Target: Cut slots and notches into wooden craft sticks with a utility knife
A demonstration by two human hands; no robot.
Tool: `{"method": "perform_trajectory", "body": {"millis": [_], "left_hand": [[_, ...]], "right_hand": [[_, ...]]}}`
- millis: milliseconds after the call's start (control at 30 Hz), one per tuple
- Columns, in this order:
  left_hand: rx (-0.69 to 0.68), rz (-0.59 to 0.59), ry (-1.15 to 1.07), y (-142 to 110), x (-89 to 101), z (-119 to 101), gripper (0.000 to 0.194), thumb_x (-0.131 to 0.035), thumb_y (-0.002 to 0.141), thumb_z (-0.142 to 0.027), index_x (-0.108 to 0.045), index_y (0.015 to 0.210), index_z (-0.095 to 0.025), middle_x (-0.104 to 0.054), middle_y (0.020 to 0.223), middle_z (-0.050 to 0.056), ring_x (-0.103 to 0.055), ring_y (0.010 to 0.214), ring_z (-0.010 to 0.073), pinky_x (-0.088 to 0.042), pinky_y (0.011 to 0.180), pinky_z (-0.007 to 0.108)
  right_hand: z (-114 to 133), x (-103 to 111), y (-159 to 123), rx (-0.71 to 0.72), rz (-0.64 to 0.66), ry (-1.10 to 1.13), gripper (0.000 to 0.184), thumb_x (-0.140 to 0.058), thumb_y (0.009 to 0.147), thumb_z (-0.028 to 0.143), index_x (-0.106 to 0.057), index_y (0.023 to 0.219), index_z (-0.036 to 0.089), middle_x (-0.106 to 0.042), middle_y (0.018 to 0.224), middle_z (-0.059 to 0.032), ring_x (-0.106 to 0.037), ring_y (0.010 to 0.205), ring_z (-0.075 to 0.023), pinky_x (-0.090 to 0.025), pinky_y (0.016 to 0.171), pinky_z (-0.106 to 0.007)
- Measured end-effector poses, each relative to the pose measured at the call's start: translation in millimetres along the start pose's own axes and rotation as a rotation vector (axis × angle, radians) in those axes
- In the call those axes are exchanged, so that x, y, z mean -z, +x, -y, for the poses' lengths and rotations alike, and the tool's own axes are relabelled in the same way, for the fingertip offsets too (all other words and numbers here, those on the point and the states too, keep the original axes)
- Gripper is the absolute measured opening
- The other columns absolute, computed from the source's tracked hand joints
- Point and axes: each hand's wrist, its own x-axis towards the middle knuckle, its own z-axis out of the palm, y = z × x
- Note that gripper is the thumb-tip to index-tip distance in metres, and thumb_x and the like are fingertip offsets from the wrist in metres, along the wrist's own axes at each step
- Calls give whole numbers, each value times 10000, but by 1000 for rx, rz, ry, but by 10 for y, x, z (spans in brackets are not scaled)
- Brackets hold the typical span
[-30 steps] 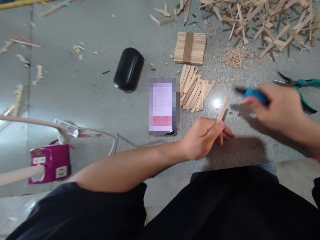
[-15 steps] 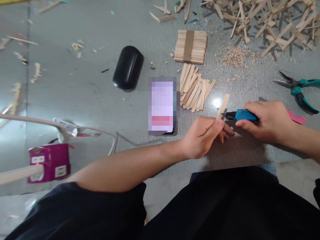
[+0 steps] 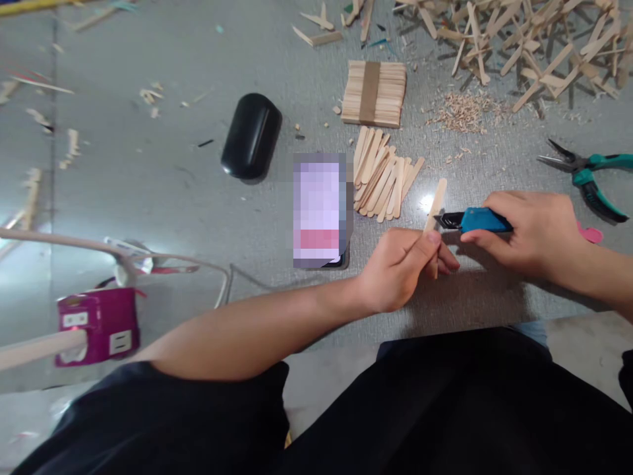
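Pinched between the thumb and fingers of my left hand [image 3: 403,264] is a wooden craft stick [image 3: 436,198], its upper part slanting up and away. My right hand [image 3: 529,227] is closed round the blue handle of a utility knife [image 3: 487,220]. The knife's blade tip meets the stick's right side, just above my left thumb. Loose craft sticks [image 3: 383,175] lie fanned out beyond my left hand, and a banded bundle of craft sticks [image 3: 374,94] sits behind them.
Pliers [image 3: 581,173] with green and black handles lie to the right. Wood shavings [image 3: 465,111] and crossed sticks [image 3: 534,49] cover the far right. A blurred phone [image 3: 319,211], a black case [image 3: 251,135] and a purple power strip [image 3: 99,324] with a cable are on the left.
The stick has tilted slightly more upright and shifted a little left. The knife has moved slightly left and up with my right hand, its blade still at the stick.
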Motion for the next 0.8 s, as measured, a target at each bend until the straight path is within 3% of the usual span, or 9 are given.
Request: {"method": "perform_trajectory", "body": {"millis": [133,400,567,800], "left_hand": [[51,-31,-60,73,24,-53,783,-675,1062,-741,-616,524,-176,-767,634,107,-740,586,147,-580,582,232],[62,-2,-144,128,51,-60,773,-708,1033,-760,-646,541,-167,-810,705,139,-748,583,147,-586,577,237],[52,27,-86,100,65,-28,795,-653,1072,-748,-635,523,-174,-774,642,130,-769,625,161,-594,610,243],[67,36,-64,74,71,-49,790,-643,1083,-733,-619,520,-179,-776,659,121,-793,670,177,-635,667,254]], "right_hand": [[15,33,14,-45,-103,-36,786,-388,1016,942,-716,902,237,-745,803,-92,-647,682,-242,-244,601,-364],[-47,-15,44,23,-212,-46,817,-351,1056,916,-752,933,215,-786,864,-113,-682,724,-244,-294,617,-367],[-31,-11,44,24,-170,-48,658,-481,1069,825,-765,937,246,-779,862,-99,-675,734,-254,-336,639,-380],[-57,5,39,126,-371,-21,570,-631,1054,742,-775,954,199,-776,833,-115,-669,699,-250,-402,644,-399]]}}
